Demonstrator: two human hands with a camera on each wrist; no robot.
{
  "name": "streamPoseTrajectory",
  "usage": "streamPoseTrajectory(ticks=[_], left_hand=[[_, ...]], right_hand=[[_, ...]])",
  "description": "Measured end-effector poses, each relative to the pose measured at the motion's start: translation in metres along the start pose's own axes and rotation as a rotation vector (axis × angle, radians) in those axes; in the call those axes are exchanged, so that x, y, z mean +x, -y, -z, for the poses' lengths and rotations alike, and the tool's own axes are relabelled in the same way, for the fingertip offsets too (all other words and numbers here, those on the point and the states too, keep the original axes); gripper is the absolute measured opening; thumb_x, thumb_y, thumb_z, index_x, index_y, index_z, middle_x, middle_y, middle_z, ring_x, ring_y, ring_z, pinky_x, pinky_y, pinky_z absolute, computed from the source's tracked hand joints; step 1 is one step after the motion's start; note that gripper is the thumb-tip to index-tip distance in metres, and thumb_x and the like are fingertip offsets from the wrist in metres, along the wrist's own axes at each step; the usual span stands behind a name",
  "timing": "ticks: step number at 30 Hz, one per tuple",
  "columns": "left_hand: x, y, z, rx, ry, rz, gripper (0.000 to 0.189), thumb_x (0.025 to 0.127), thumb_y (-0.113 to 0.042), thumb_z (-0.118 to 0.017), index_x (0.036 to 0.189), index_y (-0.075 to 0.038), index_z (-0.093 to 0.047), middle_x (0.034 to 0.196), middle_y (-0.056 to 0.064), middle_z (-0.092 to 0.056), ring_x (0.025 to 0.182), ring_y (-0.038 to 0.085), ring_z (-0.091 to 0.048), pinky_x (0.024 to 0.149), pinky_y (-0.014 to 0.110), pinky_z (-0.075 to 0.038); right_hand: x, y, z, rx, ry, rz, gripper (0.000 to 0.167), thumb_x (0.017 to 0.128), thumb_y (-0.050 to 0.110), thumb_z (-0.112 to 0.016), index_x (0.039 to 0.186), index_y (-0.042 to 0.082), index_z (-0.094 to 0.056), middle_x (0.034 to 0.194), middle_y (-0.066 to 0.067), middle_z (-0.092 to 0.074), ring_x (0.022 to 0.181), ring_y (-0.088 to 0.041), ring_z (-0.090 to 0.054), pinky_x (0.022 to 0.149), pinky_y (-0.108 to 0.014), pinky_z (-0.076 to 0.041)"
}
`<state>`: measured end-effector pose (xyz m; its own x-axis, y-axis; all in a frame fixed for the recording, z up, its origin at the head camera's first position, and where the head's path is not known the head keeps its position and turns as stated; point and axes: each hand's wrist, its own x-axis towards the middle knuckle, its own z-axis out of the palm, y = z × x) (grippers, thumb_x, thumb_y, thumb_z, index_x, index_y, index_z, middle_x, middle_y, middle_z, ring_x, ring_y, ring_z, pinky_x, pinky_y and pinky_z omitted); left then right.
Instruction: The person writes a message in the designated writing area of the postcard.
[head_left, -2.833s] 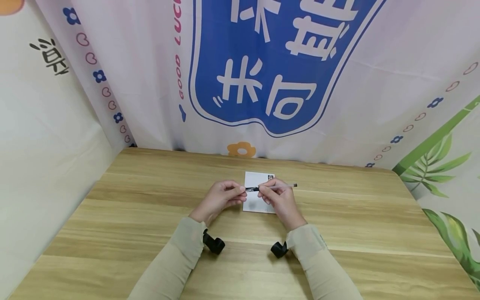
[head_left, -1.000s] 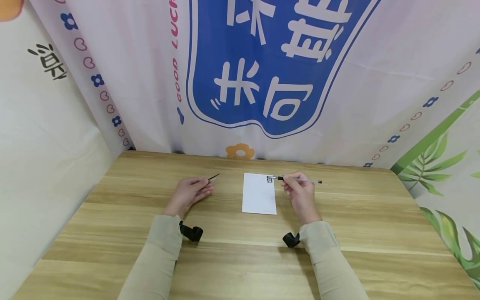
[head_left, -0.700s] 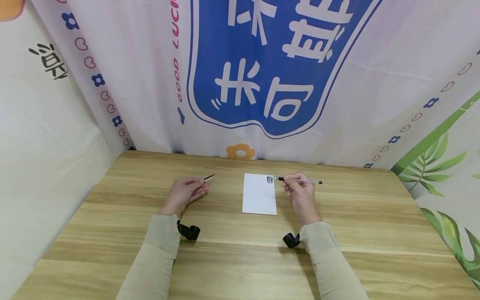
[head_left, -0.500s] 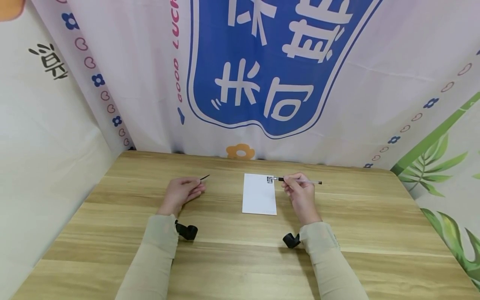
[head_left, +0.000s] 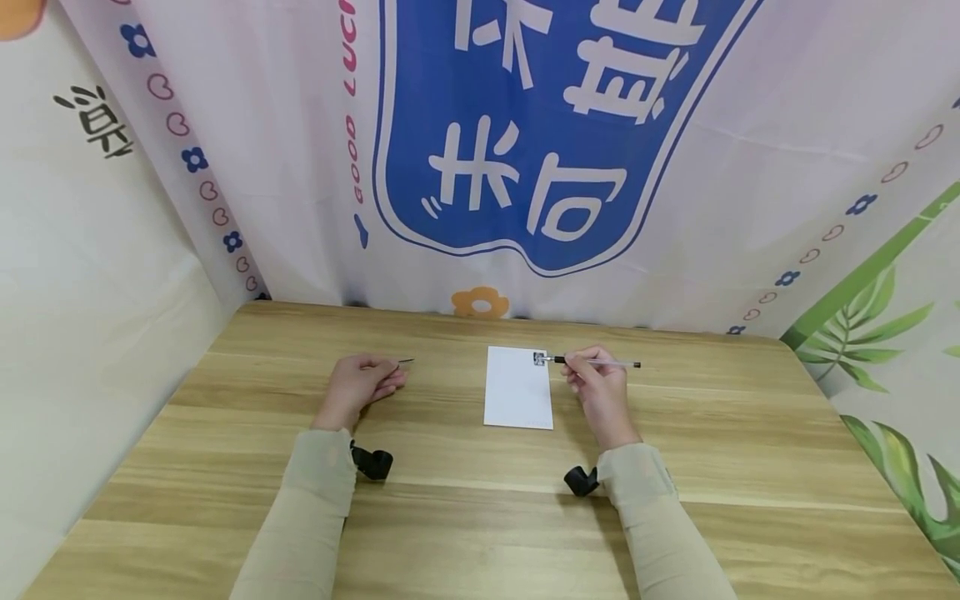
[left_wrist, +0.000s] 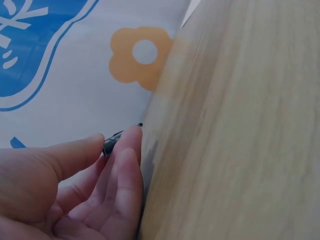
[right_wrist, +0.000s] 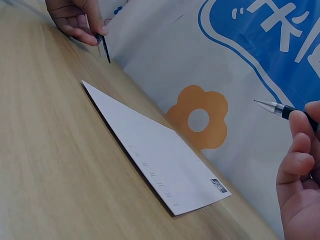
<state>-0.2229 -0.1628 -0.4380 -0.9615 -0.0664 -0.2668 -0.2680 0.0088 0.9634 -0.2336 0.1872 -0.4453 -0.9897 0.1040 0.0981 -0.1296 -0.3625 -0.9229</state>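
My right hand [head_left: 598, 392] pinches a clear-barrelled pen [head_left: 618, 363] with a dark grip. Its metal tip points left, over the corner of a white card [head_left: 517, 396] in the head view. In the right wrist view the bare pen tip [right_wrist: 274, 107] is clearly off the card. My left hand [head_left: 351, 390] holds a small dark pen cap [left_wrist: 112, 144] between thumb and fingertips, low over the table to the card's left. Part of the cap is hidden by those fingers. The card lies flat, with a small black-and-white printed square [head_left: 539, 359] at its far right corner.
The wooden table [head_left: 480, 517] runs back to a printed curtain [head_left: 300, 208] along its far edge. Black wrist cameras [head_left: 372, 464] stick out inward from both sleeves. A leaf-patterned cloth [head_left: 885, 350] hangs at the right.
From being together over the card, my hands have parted and the cap is off the pen. My left hand moved left with it, lately tilting it; my right went right with the pen.
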Motion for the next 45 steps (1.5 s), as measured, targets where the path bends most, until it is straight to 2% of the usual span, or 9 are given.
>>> streamPoseTrajectory(ticks=[9, 19, 28, 45], left_hand=[[0.0023, 0.0013, 0.0002, 0.146, -0.030, -0.042, 0.031, 0.104, -0.010, -0.059, 0.125, 0.011, -0.062, 0.092, 0.013, -0.074, 0.077, 0.011, -0.073, 0.073, 0.021, -0.059], [0.0033, 0.0033, 0.0010, 0.345, -0.093, -0.132, 0.025, 0.102, -0.012, -0.062, 0.114, 0.006, -0.072, 0.088, 0.016, -0.075, 0.071, 0.011, -0.071, 0.065, 0.021, -0.057], [0.0034, 0.0045, 0.0004, 0.507, -0.141, -0.166, 0.020, 0.101, -0.014, -0.063, 0.104, 0.001, -0.076, 0.078, 0.008, -0.073, 0.064, 0.011, -0.064, 0.060, 0.022, -0.050], [-0.0009, 0.0011, -0.0025, 0.566, -0.163, -0.178, 0.023, 0.101, -0.016, -0.062, 0.106, 0.002, -0.075, 0.081, 0.011, -0.073, 0.066, 0.016, -0.064, 0.058, 0.028, -0.047]], right_hand=[[-0.0010, -0.0013, 0.0006, -0.010, 0.008, -0.008, 0.017, 0.094, -0.006, -0.062, 0.083, 0.006, -0.062, 0.076, -0.009, -0.066, 0.066, -0.015, -0.058, 0.055, -0.019, -0.043], [-0.0002, -0.0046, 0.0006, -0.021, 0.026, -0.007, 0.018, 0.095, -0.005, -0.062, 0.081, 0.007, -0.061, 0.075, -0.006, -0.067, 0.067, -0.015, -0.057, 0.055, -0.018, -0.043], [-0.0005, -0.0054, 0.0011, -0.026, -0.005, -0.004, 0.018, 0.094, -0.007, -0.062, 0.081, 0.006, -0.062, 0.074, -0.011, -0.065, 0.064, -0.017, -0.057, 0.053, -0.019, -0.043], [-0.0001, -0.0052, 0.0017, -0.032, -0.026, 0.002, 0.017, 0.094, -0.006, -0.062, 0.081, 0.005, -0.061, 0.071, -0.009, -0.065, 0.063, -0.015, -0.055, 0.052, -0.019, -0.042]])
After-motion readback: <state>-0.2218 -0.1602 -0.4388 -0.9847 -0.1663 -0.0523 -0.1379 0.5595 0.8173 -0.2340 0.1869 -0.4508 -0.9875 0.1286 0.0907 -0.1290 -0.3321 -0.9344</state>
